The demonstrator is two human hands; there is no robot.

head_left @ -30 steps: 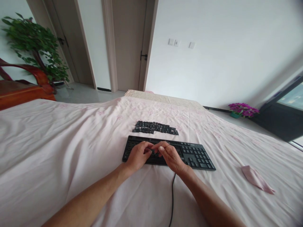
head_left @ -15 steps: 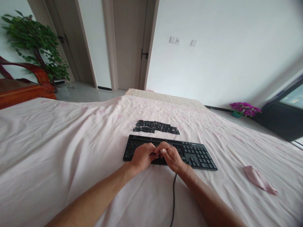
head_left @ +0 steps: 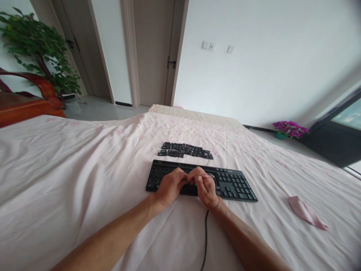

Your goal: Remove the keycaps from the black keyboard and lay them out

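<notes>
A black keyboard [head_left: 234,183] lies on the pink-white sheet, its left part stripped of keycaps and its number pad still fitted. My left hand [head_left: 170,187] is closed above the middle of the board, fingertips pinched together. Against it, my right hand [head_left: 205,189] is curled with its thumb bent in. Between the two sets of fingertips something small may be held, but the fingers hide it. Behind the board, loose black keycaps [head_left: 184,149] lie in rows on the sheet.
A black cable [head_left: 205,237] runs from the keyboard toward me. On the right lies a pale stick with pink cloth [head_left: 307,213]. Beyond the sheet [head_left: 113,165] are a wooden chair [head_left: 45,96], a leafy plant [head_left: 36,49] and purple flowers [head_left: 293,128].
My right hand has shifted slightly right and its fingers have turned a little. My left hand stays pinched at nearly the same spot. The keyboard and loose keycaps lie as before.
</notes>
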